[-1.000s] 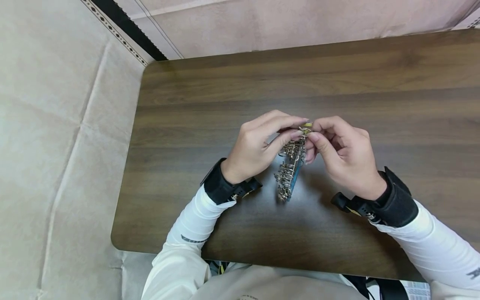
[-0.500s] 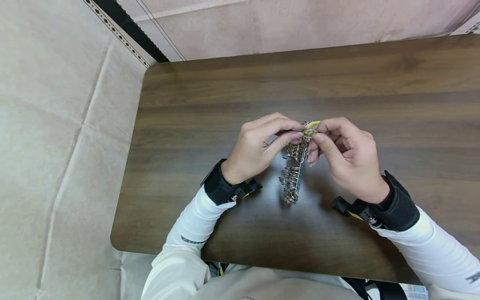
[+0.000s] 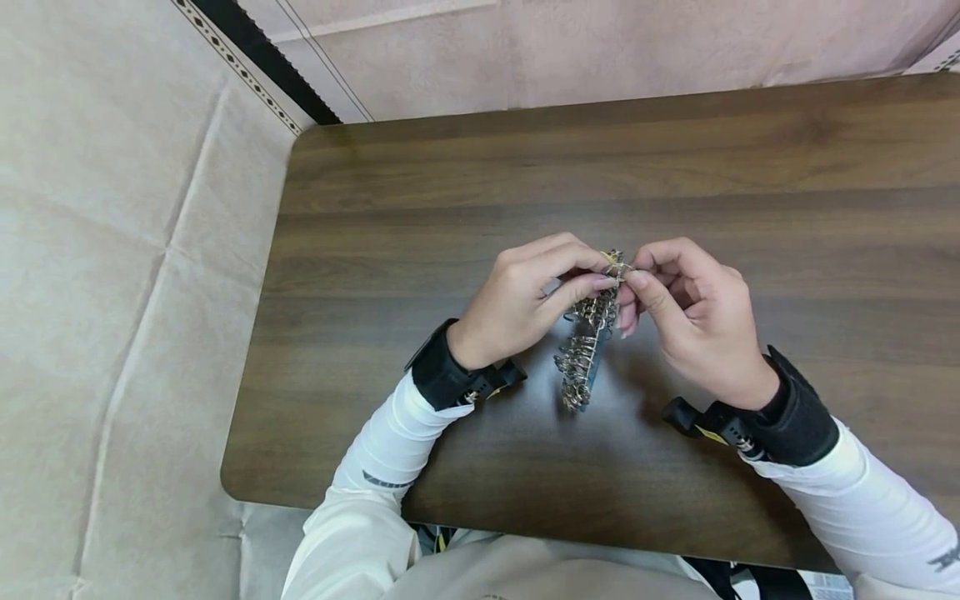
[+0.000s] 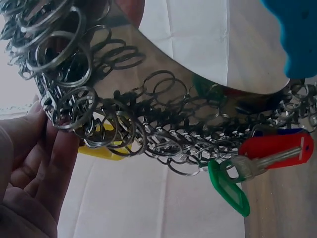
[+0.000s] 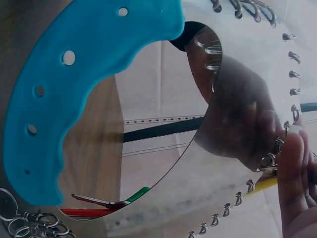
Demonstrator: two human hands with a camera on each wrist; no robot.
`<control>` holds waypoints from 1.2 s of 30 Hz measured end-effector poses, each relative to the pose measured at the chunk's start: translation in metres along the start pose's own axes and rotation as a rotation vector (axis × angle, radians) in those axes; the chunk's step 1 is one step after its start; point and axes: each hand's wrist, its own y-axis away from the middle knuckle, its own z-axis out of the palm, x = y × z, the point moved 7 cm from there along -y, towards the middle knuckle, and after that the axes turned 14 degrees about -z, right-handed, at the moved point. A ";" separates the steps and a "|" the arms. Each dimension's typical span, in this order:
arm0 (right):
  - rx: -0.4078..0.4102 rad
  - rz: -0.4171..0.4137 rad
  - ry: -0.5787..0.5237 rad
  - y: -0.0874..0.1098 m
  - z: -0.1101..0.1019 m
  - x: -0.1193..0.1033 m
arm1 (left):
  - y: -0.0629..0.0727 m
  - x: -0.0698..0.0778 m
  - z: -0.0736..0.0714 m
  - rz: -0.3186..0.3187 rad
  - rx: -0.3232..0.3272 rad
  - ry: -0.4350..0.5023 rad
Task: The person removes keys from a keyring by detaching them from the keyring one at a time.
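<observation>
Both hands hold the far end of a key-ring holder, a shiny metal plate (image 5: 252,49) with a blue grip (image 5: 34,99) and many small rings (image 3: 577,367) along its edge. At that end my left hand (image 3: 513,292) pinches a ring between thumb and forefinger, with a yellow key tag (image 4: 101,149) beside it. From the other side my right hand (image 3: 693,317) pinches at the same ring with thumb and forefinger. In the left wrist view, a red key tag (image 4: 282,144), a green key tag (image 4: 230,191) and a key (image 4: 247,168) hang farther along the rings.
The holder is held over a brown wooden table (image 3: 420,167) with a rounded left corner. Pale sheeting (image 3: 112,292) covers the left side and the back. Black wrist straps (image 3: 798,417) with small cameras sit on both wrists.
The yellow tag reached toward the right fingers half a second ago and now shows only by the left fingertips. The left hand has shifted slightly right and nearer, and the holder has swung slightly.
</observation>
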 end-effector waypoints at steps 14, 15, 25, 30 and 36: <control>-0.040 0.042 -0.007 -0.001 0.000 -0.002 | 0.001 0.006 -0.004 0.010 0.059 0.001; -0.041 0.043 -0.011 0.000 0.000 -0.002 | 0.001 0.006 -0.004 0.011 0.062 0.000; -0.074 0.022 -0.053 -0.001 0.001 -0.004 | 0.001 0.007 -0.003 0.008 0.057 0.004; -0.098 0.018 0.020 -0.002 0.003 -0.004 | 0.001 0.008 -0.001 0.015 0.050 0.001; -0.143 -0.010 0.173 -0.003 0.003 -0.008 | 0.002 0.009 0.000 0.011 0.036 -0.002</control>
